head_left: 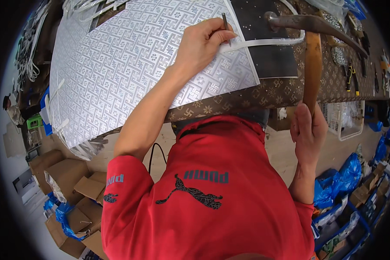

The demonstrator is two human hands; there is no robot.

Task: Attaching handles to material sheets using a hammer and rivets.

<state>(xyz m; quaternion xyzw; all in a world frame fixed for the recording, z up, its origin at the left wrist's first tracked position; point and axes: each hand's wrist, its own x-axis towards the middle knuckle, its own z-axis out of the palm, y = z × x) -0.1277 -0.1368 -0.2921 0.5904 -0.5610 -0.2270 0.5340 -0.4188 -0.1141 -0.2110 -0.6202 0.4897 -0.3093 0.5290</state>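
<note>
My left hand (199, 45) pinches a slim dark metal punch (224, 19) between thumb and fingers and holds it nearly upright. Its lower tip meets a narrow white strap (268, 42) lying on a silver-white patterned sheet (117, 65). From there the strap runs right across a black mat (271, 63) and curls back under the hammer. My right hand (308, 128) is wrapped round the lower end of a hammer's wooden handle (313, 65). The hammer's metal head is raised to the right of the punch, apart from it.
Brown patterned cloth (273, 93) covers the table. Yellow-and-black pliers (350, 80) lie on the right, near small shiny pieces. Below the right edge stands a white plastic basket (333, 117). Cardboard boxes (67, 173) crowd the floor at left; blue plastic bags (350, 171) lie at right.
</note>
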